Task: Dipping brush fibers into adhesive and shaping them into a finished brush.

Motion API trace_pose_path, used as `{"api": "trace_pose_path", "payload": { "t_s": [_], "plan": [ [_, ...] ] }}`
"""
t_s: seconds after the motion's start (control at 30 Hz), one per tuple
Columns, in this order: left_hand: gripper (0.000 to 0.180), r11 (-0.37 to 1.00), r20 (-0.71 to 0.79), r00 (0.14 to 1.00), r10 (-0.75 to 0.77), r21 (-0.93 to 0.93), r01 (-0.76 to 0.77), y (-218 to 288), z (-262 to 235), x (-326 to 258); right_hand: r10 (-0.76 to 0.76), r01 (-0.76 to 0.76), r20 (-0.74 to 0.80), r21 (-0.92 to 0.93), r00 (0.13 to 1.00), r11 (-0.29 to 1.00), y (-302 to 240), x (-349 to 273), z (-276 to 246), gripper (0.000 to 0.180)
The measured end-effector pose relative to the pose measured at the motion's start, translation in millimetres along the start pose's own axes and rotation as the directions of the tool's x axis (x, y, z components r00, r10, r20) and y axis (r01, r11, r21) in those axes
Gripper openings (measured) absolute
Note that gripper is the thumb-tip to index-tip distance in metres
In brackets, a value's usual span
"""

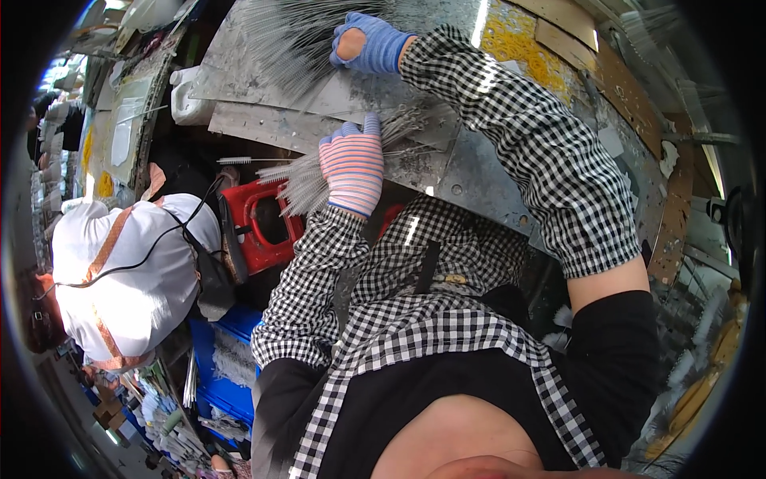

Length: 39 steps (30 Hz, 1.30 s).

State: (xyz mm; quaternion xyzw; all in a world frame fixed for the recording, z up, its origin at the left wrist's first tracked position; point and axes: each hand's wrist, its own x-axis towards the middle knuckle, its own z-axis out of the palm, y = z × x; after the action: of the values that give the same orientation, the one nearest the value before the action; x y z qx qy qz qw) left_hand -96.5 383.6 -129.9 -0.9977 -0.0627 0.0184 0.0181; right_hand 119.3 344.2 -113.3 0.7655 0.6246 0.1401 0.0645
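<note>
Beyond my left sleeve [307, 283] sits a red stool [254, 193], with one loose brush [235, 160] poking out above it. Then come the bundle's [299, 188] pale bristles, spread to the left of my left hand [351, 172], which is closed round its middle, wires emerging at right. Farther up the table [487, 172] lies the pile [279, 36], fanned mostly left of and below my right hand [373, 44]; those fingers are bent at its edge, though I cannot tell whether they pinch anything. I judge this step to be gathering brushes; the next move probably calls for separating wires cleanly while keeping the bundle snug.
</note>
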Motion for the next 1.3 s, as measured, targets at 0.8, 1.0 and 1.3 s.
{"api": "trace_pose_path", "payload": {
  "t_s": [0.8, 1.0, 1.3],
  "plan": [
    [0.071, 0.873, -0.109, 0.982, 0.157, -0.45, -0.189, 23.8, -72.5, 4.9, 0.908, -0.207, 0.176, 0.973, 0.381, -0.102, -48.1, -221.1, -146.9, 0.031],
    [0.07, 0.716, -0.126, 0.952, 0.28, -0.634, -0.294, 31.1, -80.7, 1.2, 0.915, 0.096, 0.047, 0.991, 0.402, -0.093, -21.1, -246.7, -142.7, 0.04],
    [0.05, 0.486, 0.097, 0.968, 0.233, -0.874, -0.029, 17.9, -78.5, 1.4, 0.951, 0.34, -0.311, 0.894, 0.005, 0.291, 80.7, -279.7, -210.5, 0.015]
  ]
}}
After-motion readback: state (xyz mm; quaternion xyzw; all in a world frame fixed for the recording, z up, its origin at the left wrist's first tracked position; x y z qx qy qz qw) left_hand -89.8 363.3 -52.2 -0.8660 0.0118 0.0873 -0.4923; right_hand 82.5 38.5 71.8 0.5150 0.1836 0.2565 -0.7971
